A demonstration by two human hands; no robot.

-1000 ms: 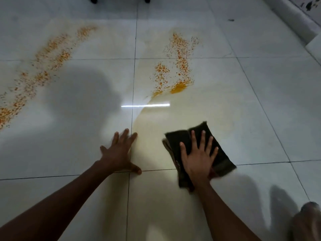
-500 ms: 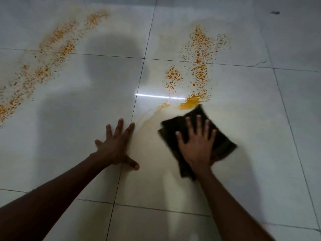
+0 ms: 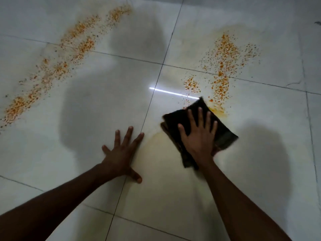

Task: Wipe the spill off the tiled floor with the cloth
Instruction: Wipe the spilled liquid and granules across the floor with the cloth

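Observation:
A dark folded cloth (image 3: 224, 133) lies flat on the glossy white tiled floor (image 3: 269, 145). My right hand (image 3: 199, 138) presses on it with straight, spread fingers. The cloth's far corner touches the near end of an orange speckled spill (image 3: 224, 66), where a yellow smear (image 3: 218, 111) sits. A pale yellowish wet film (image 3: 161, 148) spreads on the tile between my hands. My left hand (image 3: 121, 153) rests flat on the floor to the left of the cloth, fingers spread. A second long orange spill (image 3: 57, 66) runs diagonally across the tiles at the left.
Dark grout lines (image 3: 151, 100) cross the floor. A bright strip of reflected light (image 3: 172, 92) lies just beyond the cloth. My shadow (image 3: 104, 101) falls over the middle tiles. A small dark mark (image 3: 317, 22) sits at the far right edge.
My right hand has pushed the cloth forward into the near end of the right-hand spill, leaving a wet streak behind. My left hand stayed planted while the view shifted forward.

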